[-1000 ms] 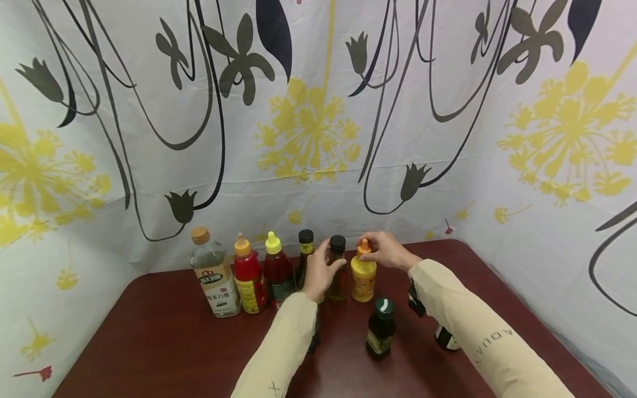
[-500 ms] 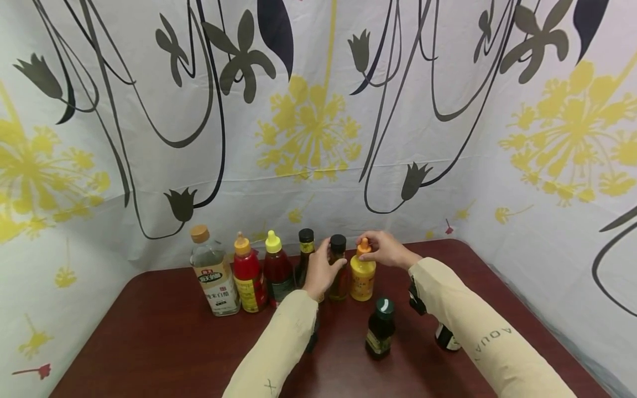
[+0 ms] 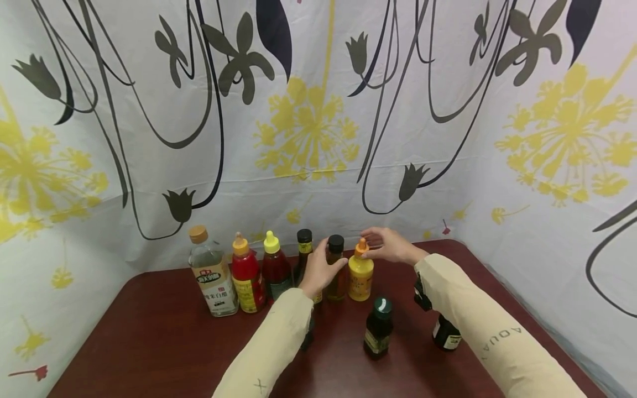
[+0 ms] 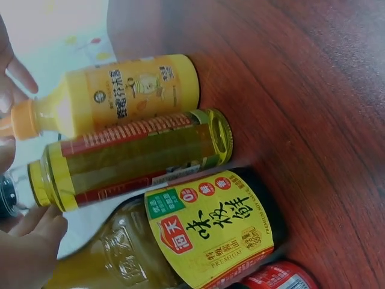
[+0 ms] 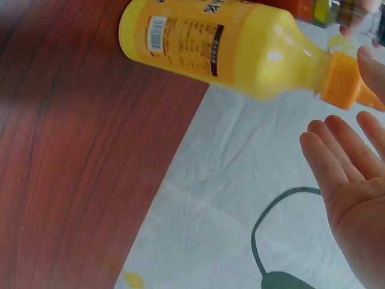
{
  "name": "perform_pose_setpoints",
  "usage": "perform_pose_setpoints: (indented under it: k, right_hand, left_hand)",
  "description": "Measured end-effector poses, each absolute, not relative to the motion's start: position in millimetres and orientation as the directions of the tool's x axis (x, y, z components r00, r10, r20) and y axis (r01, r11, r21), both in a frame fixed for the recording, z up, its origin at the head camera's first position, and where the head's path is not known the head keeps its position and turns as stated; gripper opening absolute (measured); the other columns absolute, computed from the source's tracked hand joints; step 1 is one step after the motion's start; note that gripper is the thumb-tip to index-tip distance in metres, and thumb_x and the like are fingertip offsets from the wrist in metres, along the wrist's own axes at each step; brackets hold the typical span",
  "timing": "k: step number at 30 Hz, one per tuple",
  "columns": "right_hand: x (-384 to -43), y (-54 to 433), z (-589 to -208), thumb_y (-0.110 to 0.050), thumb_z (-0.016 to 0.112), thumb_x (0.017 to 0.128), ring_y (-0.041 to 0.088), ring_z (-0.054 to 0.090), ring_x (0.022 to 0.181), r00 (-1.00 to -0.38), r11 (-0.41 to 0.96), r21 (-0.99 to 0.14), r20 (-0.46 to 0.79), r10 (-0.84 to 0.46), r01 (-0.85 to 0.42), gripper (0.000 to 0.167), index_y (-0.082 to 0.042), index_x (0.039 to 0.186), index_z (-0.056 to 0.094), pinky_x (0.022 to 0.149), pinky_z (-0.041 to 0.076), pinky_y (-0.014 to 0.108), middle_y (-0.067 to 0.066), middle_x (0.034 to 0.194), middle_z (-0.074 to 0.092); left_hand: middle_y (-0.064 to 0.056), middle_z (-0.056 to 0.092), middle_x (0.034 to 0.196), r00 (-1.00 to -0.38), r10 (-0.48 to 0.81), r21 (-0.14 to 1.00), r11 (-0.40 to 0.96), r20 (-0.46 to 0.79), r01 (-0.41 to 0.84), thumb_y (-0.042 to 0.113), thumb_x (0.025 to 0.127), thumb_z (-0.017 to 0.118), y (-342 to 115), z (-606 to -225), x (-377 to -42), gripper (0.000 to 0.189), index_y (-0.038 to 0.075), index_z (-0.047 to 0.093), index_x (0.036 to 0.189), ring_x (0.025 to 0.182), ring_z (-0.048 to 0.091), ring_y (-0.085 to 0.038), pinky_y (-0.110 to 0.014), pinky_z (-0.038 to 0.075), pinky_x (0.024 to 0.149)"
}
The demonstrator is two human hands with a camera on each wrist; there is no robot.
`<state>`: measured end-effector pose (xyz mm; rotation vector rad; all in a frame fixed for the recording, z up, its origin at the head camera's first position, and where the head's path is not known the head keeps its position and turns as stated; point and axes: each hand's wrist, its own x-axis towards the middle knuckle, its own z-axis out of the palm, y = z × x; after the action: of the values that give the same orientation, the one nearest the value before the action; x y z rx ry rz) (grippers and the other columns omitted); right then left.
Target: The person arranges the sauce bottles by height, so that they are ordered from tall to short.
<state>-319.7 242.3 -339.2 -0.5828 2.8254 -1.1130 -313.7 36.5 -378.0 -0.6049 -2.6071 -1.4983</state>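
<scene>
In the head view, my left hand holds the neck of a glass bottle of yellowish liquid with a black cap, standing in the back row. The left wrist view shows its fingers curled at that neck. Just right of it stands a yellow squeeze bottle with an orange nozzle cap. My right hand is beside this cap, fingers spread and apart from it in the right wrist view, the thumb close by the nozzle. A soy sauce bottle with a yellow label adjoins the glass bottle on the left.
Farther left in the row are a clear vinegar bottle and two red sauce bottles, one orange-capped, one yellow-capped. Nearer stand a dark green-capped bottle and another dark bottle, partly behind my right sleeve. Patterned cloth hangs behind the table.
My right hand has let go of the yellow squeeze bottle's cap and drawn slightly right, its fingers opening. My left hand stays at the glass bottle's neck.
</scene>
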Motion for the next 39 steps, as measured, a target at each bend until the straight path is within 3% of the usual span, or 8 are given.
perform_pose_setpoints:
  k: [9,16,23,29,33,39]
  right_hand:
    - [-304.2,260.4,-313.5,-0.019,0.066,0.080,0.037,0.048,0.108,-0.922,0.654,-0.670,0.123,-0.367,-0.350,0.055,0.003,0.125,0.044,0.086,0.043,0.042,0.024,0.123,0.046]
    - [-287.2,284.0,-306.1,-0.019,0.065,0.081,0.039,0.049,0.106,-0.916,0.638,-0.668,0.182,-0.358,-0.382,0.053,0.004,0.124,0.044,0.086,0.043,0.043,0.025,0.121,0.048]
    - [-261.5,306.6,-309.8,-0.020,0.063,0.083,0.035,0.052,0.104,-0.919,0.659,-0.649,0.182,-0.350,-0.379,0.048,0.004,0.120,0.047,0.084,0.045,0.042,0.022,0.116,0.052]
    - [-241.1,327.2,-321.5,-0.024,0.059,0.086,0.036,0.052,0.105,-0.924,0.665,-0.669,0.086,-0.373,-0.331,0.047,0.004,0.121,0.046,0.078,0.049,0.033,0.022,0.114,0.053]
    - [-229.5,337.7,-335.1,-0.022,0.057,0.087,0.035,0.054,0.101,-0.919,0.667,-0.668,0.069,-0.388,-0.331,0.041,0.004,0.117,0.049,0.076,0.049,0.030,0.021,0.110,0.055]
    - [-215.3,348.2,-352.1,-0.021,0.055,0.089,0.015,0.059,0.094,-0.924,0.666,-0.664,0.109,-0.366,-0.342,0.033,0.002,0.113,0.053,0.073,0.049,0.026,0.016,0.107,0.058]
  left_hand:
    - [-0.015,0.035,0.136,-0.913,0.296,0.815,0.428,0.282,0.390,0.026,0.085,0.060,31.7,-370.1,-296.5,0.069,0.006,0.022,0.139,0.122,0.036,-0.028,-0.045,0.035,0.094]
    - [-0.015,0.040,0.130,-0.853,0.279,0.773,0.365,0.441,0.519,0.016,0.084,0.061,21.2,-373.5,-281.9,0.059,0.003,0.032,0.135,0.118,0.041,-0.027,-0.040,0.038,0.093]
    - [-0.013,0.042,0.126,-0.802,0.307,0.747,0.301,0.513,0.593,0.012,0.083,0.063,22.5,-379.7,-264.7,0.054,0.002,0.039,0.130,0.113,0.044,-0.027,-0.037,0.039,0.092]
    - [-0.007,0.049,0.117,-0.776,0.414,0.761,0.248,0.476,0.599,0.015,0.083,0.063,33.9,-378.9,-248.6,0.049,0.008,0.043,0.127,0.106,0.049,-0.021,-0.032,0.043,0.088]
    - [-0.003,0.049,0.121,-0.755,0.518,0.770,0.256,0.401,0.584,0.024,0.084,0.062,42.4,-379.5,-237.6,0.051,0.012,0.043,0.130,0.108,0.048,-0.016,-0.031,0.042,0.088]
    - [0.002,0.044,0.130,-0.697,0.648,0.806,0.212,0.307,0.553,0.028,0.086,0.059,52.3,-385.3,-228.9,0.054,0.016,0.038,0.134,0.117,0.042,-0.017,-0.028,0.037,0.094]
